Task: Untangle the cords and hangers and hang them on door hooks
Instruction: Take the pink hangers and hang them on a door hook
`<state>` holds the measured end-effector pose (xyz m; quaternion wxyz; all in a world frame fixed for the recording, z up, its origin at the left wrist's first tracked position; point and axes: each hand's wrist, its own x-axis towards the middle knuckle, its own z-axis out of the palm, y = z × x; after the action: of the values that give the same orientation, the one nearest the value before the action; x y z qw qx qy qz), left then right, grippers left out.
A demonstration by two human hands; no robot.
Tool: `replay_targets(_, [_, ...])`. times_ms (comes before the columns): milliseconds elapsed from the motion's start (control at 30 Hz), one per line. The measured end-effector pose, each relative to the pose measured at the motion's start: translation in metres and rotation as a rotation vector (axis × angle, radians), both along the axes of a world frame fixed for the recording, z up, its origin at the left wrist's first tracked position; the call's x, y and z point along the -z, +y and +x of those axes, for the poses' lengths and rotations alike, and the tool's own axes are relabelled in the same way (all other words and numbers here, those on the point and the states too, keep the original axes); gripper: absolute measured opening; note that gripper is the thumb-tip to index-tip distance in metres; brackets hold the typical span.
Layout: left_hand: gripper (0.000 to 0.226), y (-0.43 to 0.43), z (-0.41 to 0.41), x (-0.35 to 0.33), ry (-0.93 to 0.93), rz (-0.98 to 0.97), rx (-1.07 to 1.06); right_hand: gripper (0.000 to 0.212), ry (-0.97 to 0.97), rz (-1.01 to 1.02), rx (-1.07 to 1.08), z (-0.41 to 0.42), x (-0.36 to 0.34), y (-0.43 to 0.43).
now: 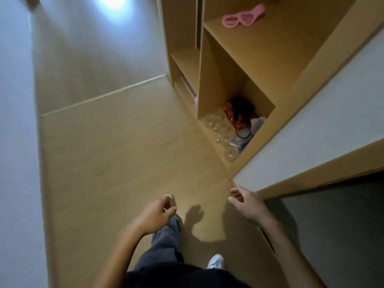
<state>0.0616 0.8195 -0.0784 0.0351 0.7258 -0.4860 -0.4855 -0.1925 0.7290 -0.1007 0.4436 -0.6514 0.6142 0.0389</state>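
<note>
One white shoe [216, 261] shows at the bottom of the frame. Above it are two hands, held apart. The left hand [160, 213] has curled fingers, and I cannot tell whether it pinches anything. The right hand [247, 202] hangs loosely curled and holds nothing. Right of centre, the shelf unit's [218, 80] bottom compartment holds one red-and-black tangle of cords [239, 114] beside a row of clear glasses [221, 129], too blurred to count. One pair of pink glasses [243, 16] lies on the shelf at upper right.

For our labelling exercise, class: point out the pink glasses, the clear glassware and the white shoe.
pink glasses [239, 18]: head view, bridge between lenses.
clear glassware [231, 154]: head view, nearest piece's bowl.
white shoe [216, 261]: head view, toe.
</note>
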Motion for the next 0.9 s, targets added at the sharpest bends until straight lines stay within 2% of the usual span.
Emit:
replay_targets(133, [0.013,-0.061,0.064,0.010,-0.009,0.011,-0.019,0.033,0.033,-0.016,0.040,0.050,0.003,-0.063])
replay_targets(333, [0.011,-0.200,0.127,-0.009,-0.061,-0.071,0.127,0.031,0.055,0.046,0.132,0.101,-0.002,-0.122])
replay_targets(533, [0.017,-0.337,0.135,-0.020,-0.066,-0.170,0.223,0.030,0.042,0.059,0.247,0.123,0.001,-0.191])
replay_targets(667, [0.019,-0.394,0.127,-0.009,-0.045,-0.141,0.263,0.030,-0.022,-0.002,0.286,0.130,-0.001,-0.281])
replay_targets(833, [0.014,-0.445,0.131,0.000,-0.045,-0.015,0.278,0.027,-0.102,-0.111,0.259,0.137,-0.026,-0.394])
replay_targets(900, [0.011,-0.476,0.134,-0.003,-0.044,-0.038,0.276,0.027,-0.122,-0.167,0.272,0.139,-0.036,-0.433])
